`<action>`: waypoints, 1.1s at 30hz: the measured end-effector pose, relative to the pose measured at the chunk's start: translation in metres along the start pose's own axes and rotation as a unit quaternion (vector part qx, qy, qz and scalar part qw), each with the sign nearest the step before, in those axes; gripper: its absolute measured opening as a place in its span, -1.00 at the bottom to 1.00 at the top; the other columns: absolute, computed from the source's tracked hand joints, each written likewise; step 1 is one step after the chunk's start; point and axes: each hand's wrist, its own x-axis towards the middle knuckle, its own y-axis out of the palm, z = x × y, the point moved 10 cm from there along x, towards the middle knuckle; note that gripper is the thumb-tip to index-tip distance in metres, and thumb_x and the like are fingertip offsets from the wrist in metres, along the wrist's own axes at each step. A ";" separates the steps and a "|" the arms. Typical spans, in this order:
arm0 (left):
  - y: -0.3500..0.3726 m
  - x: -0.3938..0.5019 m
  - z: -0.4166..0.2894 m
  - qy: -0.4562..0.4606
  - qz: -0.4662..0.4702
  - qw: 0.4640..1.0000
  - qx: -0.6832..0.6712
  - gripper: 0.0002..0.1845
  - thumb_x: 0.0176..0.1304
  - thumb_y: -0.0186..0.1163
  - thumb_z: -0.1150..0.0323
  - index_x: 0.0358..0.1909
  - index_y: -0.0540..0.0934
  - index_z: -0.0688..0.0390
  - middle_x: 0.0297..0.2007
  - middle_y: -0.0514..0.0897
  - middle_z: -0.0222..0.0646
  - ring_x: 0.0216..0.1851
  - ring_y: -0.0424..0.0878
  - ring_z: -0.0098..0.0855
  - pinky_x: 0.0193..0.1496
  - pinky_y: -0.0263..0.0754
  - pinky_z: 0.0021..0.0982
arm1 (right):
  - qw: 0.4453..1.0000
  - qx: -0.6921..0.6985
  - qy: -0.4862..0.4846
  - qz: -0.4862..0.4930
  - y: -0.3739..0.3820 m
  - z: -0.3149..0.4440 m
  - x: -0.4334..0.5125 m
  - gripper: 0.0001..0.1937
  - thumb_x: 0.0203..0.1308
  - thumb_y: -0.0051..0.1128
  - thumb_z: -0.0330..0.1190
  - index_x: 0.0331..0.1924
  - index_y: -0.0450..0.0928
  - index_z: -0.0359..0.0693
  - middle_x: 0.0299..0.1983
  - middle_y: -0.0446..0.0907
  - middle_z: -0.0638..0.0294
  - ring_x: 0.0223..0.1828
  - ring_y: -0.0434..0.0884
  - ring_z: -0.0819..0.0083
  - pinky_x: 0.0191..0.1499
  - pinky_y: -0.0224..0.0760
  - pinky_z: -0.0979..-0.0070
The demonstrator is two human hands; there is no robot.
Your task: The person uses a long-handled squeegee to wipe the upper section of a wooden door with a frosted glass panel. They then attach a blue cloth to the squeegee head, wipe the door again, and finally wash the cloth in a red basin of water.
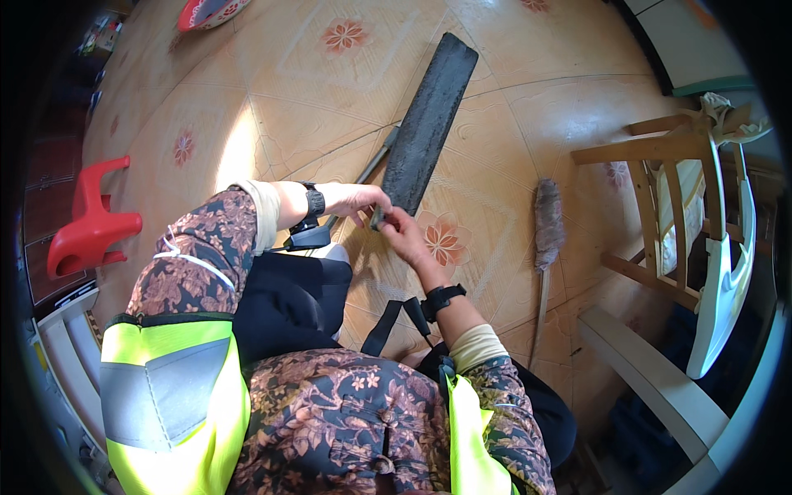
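Observation:
A long, flat mop head with a dark, matted surface lies slanted over the floor tiles before me. A grey pole shows at its left side and runs back towards my knees. My left hand bends over the near end of the mop head, fingers curled down at it. From the right, my right hand meets it there, thumb and fingers pinching a small grey-green piece at that end. The fingertips partly cover each other, so the exact grip of the left hand is hidden.
A dirty cloth-wrapped mop with a wooden stick lies to the right, beside a wooden chair. To the left stands a red plastic stool. A patterned red-and-white basin sits far off. Black straps hang between my knees.

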 end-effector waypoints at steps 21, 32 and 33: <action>-0.046 -0.020 -0.039 -0.043 -0.227 0.905 0.358 -0.58 0.26 0.23 0.14 -0.31 0.59 0.42 -0.42 0.70 -0.11 -0.62 0.67 -0.28 -0.55 0.59 -0.33 | 0.614 -0.481 0.165 -0.604 -0.353 0.031 -0.176 -0.28 -0.20 0.46 -0.15 0.16 0.44 -0.10 -0.09 0.61 0.03 -0.03 0.56 0.04 0.07 0.39 0.23; 0.036 -0.017 -0.135 0.141 -0.080 0.881 0.444 -0.70 0.25 0.24 0.30 -0.07 0.55 0.25 -0.41 0.70 -0.22 -0.43 0.65 -0.46 -0.36 0.53 -0.49 | 0.881 -0.242 -0.018 -0.407 -0.296 0.033 -0.095 -0.38 -0.07 0.42 -0.20 0.10 0.46 -0.27 -0.09 0.62 0.05 -0.07 0.61 0.20 0.00 0.47 0.34; 0.045 -0.014 -0.141 0.164 -0.063 0.924 0.341 -0.60 0.23 0.26 0.35 0.09 0.48 0.24 -0.29 0.70 -0.20 -0.40 0.64 -0.47 -0.32 0.53 -0.51 | 0.918 -0.145 -0.025 -0.369 -0.282 0.040 -0.082 -0.41 -0.03 0.41 -0.21 0.10 0.47 -0.28 -0.09 0.62 0.10 -0.08 0.60 0.28 -0.01 0.46 0.38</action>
